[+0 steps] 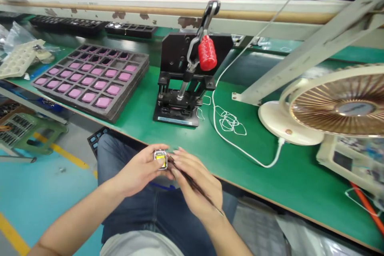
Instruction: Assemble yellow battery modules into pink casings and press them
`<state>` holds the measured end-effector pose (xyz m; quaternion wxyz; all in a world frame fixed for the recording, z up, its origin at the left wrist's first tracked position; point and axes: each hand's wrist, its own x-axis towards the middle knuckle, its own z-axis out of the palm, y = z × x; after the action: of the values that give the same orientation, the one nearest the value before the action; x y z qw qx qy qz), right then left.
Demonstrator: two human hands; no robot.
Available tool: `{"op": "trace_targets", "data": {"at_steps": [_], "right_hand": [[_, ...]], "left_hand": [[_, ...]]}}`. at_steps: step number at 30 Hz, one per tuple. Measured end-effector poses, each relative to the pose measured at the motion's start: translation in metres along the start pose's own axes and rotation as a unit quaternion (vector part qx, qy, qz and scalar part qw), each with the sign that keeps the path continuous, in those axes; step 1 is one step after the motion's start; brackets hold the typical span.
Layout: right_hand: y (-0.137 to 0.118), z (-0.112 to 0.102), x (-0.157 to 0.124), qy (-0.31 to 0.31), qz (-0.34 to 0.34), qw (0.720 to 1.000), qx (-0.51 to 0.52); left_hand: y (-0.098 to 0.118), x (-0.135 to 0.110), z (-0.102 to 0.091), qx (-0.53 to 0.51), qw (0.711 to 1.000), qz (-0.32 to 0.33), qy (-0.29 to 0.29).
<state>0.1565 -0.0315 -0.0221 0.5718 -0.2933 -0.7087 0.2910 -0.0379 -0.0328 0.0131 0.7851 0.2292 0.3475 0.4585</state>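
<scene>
Over the lap, just short of the green bench (168, 140) edge, my left hand (136, 172) pinches a small square part (161, 159) by its sides. I judge it light, stiff and slippery. My right hand (204, 180) is closed round a thin dark tool (187, 179) whose tip meets it.

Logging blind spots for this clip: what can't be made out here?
Head view only.
1. The part in the left hand: too small for detail; fingers cover its sides.
2. The tool in the right hand: tip hidden by fingers, so contact with the part is unclear.
3. The fan: blurred, cut off by the right edge.
4. The press: bed too dark to tell if anything sits in it.
</scene>
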Motion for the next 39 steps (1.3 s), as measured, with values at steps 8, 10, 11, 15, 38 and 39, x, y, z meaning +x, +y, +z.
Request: {"op": "trace_targets", "data": {"at_steps": [8,10,11,15,38,39], "right_hand": [[-0.006,0.002,0.0,-0.041,-0.026,0.999,0.006],[-0.007,0.001,0.0,-0.042,-0.025,0.999,0.005],[-0.007,0.001,0.0,-0.046,-0.024,0.999,0.005],[-0.008,-0.001,-0.001,-0.056,-0.015,0.998,-0.001],[-0.002,-0.004,-0.028,0.153,0.041,0.987,-0.028],[0.0,-0.013,-0.02,0.197,0.056,0.977,-0.054]], "left_hand": [[-0.005,-0.012,0.004,0.125,0.992,0.012,-0.035],[-0.005,-0.014,0.005,0.138,0.99,0.012,-0.041],[-0.005,-0.014,0.004,0.146,0.988,0.012,-0.043],[-0.006,-0.015,0.001,0.187,0.982,0.018,-0.037],[-0.006,0.004,0.0,-0.089,0.995,-0.054,-0.001],[-0.005,0.006,0.002,-0.089,0.995,-0.052,0.011]]}}
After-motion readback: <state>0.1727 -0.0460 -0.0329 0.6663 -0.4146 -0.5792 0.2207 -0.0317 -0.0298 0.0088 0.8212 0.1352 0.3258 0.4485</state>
